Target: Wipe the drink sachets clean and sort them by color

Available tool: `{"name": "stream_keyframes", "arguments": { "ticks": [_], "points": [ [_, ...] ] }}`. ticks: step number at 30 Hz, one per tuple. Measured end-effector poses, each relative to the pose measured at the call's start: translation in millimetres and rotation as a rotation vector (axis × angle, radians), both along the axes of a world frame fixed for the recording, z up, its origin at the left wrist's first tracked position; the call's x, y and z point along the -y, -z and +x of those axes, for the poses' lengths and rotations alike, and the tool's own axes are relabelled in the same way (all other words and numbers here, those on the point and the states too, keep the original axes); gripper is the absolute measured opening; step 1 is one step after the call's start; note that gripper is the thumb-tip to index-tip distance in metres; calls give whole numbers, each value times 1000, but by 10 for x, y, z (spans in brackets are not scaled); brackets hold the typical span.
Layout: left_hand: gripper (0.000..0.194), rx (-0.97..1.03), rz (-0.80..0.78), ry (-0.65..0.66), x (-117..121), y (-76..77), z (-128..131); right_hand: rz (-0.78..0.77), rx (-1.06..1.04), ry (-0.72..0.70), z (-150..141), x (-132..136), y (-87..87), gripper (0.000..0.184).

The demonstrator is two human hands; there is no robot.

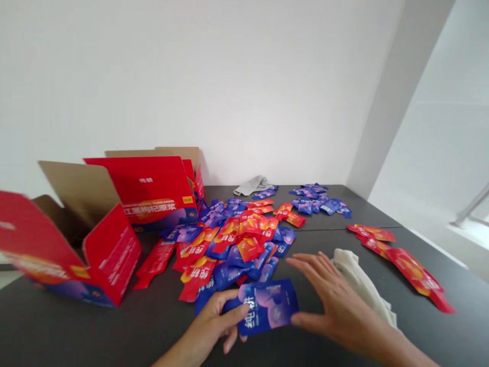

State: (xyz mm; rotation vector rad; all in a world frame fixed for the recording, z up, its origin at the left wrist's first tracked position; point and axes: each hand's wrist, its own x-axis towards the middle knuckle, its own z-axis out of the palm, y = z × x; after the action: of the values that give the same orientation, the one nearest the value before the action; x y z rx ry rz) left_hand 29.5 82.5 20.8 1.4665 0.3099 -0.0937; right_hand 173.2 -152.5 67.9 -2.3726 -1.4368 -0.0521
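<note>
Near the table's front edge, my left hand [223, 321] pinches a blue pouch [269, 306] by its left end, thumb on top. The pouch lies level, with white lettering and purple round shapes facing up. My right hand [328, 295] is open at the pouch's right end, fingers spread and thumb close to its edge; whether the thumb touches it I cannot tell. Just beyond both hands is a heap of red pouches [229, 232] and blue pouches [229, 272], lying loosely over one another. A pale cloth [359, 280] lies partly behind my right wrist.
Two open red cartons stand at left, a near carton [114, 250] and a far carton [153, 191]. Several red pouches [412, 270] lie at right. Another blue pile [313, 199] and a grey cloth [254, 185] lie at the back by the white wall [244, 92].
</note>
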Motion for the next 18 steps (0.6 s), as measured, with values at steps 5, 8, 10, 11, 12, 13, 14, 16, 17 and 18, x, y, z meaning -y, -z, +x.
{"name": "stream_keyframes", "arguments": {
  "ticks": [5,8,10,11,12,13,14,16,17,18],
  "points": [
    [45,90,107,35,76,179,32,-121,94,702,476,529,562,69],
    [49,100,166,85,156,282,40,-40,-98,715,496,616,659,59],
    [51,66,236,100,237,303,39,96,-225,591,264,489,582,49],
    [52,50,269,103,279,301,35,159,-280,501,87,375,527,45],
    [52,37,297,113,318,294,27,206,-328,396,-109,240,474,44],
    [51,29,322,124,350,284,17,234,-324,294,-302,94,429,45],
    [51,29,349,130,373,276,5,225,-301,212,-472,-49,394,48],
    [50,35,406,139,387,269,-18,109,-238,124,-690,-278,349,51],
    [49,41,426,145,380,272,-26,51,-210,135,-734,-349,336,50],
    [48,48,436,154,368,277,-29,7,-187,183,-747,-392,328,48]
  ]
}}
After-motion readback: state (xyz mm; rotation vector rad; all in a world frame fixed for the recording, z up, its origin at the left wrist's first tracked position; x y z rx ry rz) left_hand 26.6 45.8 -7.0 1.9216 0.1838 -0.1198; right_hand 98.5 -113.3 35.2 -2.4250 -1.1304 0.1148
